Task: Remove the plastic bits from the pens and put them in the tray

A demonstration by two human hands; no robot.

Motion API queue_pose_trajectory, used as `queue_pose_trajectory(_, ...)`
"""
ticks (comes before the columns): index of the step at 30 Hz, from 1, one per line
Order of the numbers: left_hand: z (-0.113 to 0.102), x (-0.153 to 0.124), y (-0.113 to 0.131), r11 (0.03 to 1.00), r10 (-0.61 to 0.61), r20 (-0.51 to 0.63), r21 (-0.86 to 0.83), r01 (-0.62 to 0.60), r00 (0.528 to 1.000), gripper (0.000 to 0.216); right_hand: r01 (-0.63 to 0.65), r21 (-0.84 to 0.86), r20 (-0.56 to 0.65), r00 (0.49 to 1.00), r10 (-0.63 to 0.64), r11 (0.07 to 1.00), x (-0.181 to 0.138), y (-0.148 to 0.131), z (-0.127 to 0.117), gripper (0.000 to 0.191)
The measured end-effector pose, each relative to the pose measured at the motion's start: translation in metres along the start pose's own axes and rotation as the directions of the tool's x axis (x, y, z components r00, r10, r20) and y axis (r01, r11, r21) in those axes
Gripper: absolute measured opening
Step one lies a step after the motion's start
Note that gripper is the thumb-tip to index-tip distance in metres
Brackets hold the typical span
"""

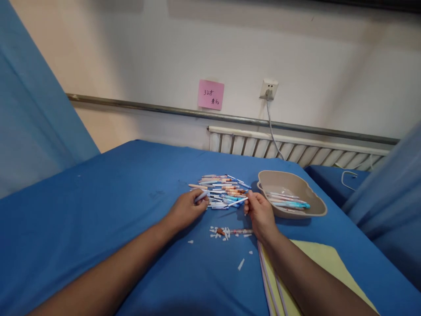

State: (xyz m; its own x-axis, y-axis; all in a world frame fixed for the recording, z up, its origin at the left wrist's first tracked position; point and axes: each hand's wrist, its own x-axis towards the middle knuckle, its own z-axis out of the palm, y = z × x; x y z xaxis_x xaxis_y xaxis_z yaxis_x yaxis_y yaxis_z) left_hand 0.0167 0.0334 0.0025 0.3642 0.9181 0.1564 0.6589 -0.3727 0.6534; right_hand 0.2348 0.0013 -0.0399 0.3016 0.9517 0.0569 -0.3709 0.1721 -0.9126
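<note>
My left hand [188, 208] is closed on a pale blue-grey pen barrel [201, 196], at the left edge of a loose pile of pens [219, 186]. At the pile's right side, my right hand [261, 216] pinches a thin white pen refill [238, 202] that points left with a dark tip. Pen parts in blue, white, orange and pink lie between the hands. Closer to me, small white tips [217, 235] are scattered around a brown piece [220, 231]. A patterned pen barrel [241, 231] lies beside them, its right end reaching my right hand.
A beige bin [315, 202] with several pens [286, 202] stands right of the pile. A folded yellow cloth [315, 250] lies under my right forearm on the blue-covered surface [98, 210]. Behind are a radiator [250, 142], a plugged cable [271, 125] and a pink note [211, 94].
</note>
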Motion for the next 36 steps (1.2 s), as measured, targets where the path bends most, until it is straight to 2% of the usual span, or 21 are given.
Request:
queue_pose_trajectory(2,0.006,0.015,0.005,0.948,0.027,0.005,0.319,-0.027,1.000,0.020,0.006,-0.013,0.013,1.000,-0.006,1.000,0.001,0.001,0.000,0.036)
queue_pose_trajectory(3,0.011,0.022,0.007,0.899,0.040,0.021,0.436,-0.045,0.999,0.019,0.007,-0.016,0.016,1.000,-0.007,1.000,0.002,0.001,0.000,0.037)
queue_pose_trajectory(4,0.015,0.028,0.009,0.874,0.041,0.029,0.483,-0.050,0.999,0.019,0.006,-0.015,0.016,1.000,-0.006,1.000,0.003,0.002,0.000,0.037)
queue_pose_trajectory(9,0.032,0.043,0.011,0.824,0.005,0.058,0.565,-0.037,0.998,0.022,-0.008,-0.018,0.018,1.000,0.008,1.000,0.006,0.003,0.000,0.037)
queue_pose_trajectory(16,0.031,0.046,0.008,0.802,-0.012,0.078,0.597,-0.037,0.997,0.018,-0.015,-0.056,0.048,0.999,0.018,0.998,0.005,0.001,0.003,0.040)
queue_pose_trajectory(22,0.034,0.040,0.006,0.819,0.060,0.081,0.566,-0.095,0.995,0.018,-0.025,-0.067,0.057,0.998,0.029,0.997,0.005,0.002,0.003,0.040)
queue_pose_trajectory(27,0.030,0.039,0.003,0.854,0.106,0.029,0.509,-0.106,0.994,0.020,-0.014,-0.070,0.052,0.998,0.018,0.997,0.006,0.003,0.000,0.039)
queue_pose_trajectory(29,0.026,0.040,0.001,0.908,0.096,-0.017,0.411,-0.080,0.995,0.023,-0.009,-0.072,0.047,0.999,0.013,0.997,0.005,0.003,0.000,0.039)
queue_pose_trajectory(31,0.022,0.041,-0.002,0.977,0.046,-0.053,0.212,-0.034,0.998,0.024,-0.012,-0.073,0.044,0.999,0.015,0.997,0.005,0.002,0.000,0.039)
queue_pose_trajectory(33,0.021,0.042,-0.006,0.999,0.001,-0.059,0.035,0.001,0.998,0.024,-0.022,-0.067,0.047,0.999,0.025,0.998,0.004,0.002,0.000,0.039)
queue_pose_trajectory(36,0.023,0.042,-0.012,0.999,-0.009,-0.060,-0.034,0.007,0.998,0.026,-0.025,-0.061,0.058,0.998,0.029,0.998,0.004,0.002,0.001,0.039)
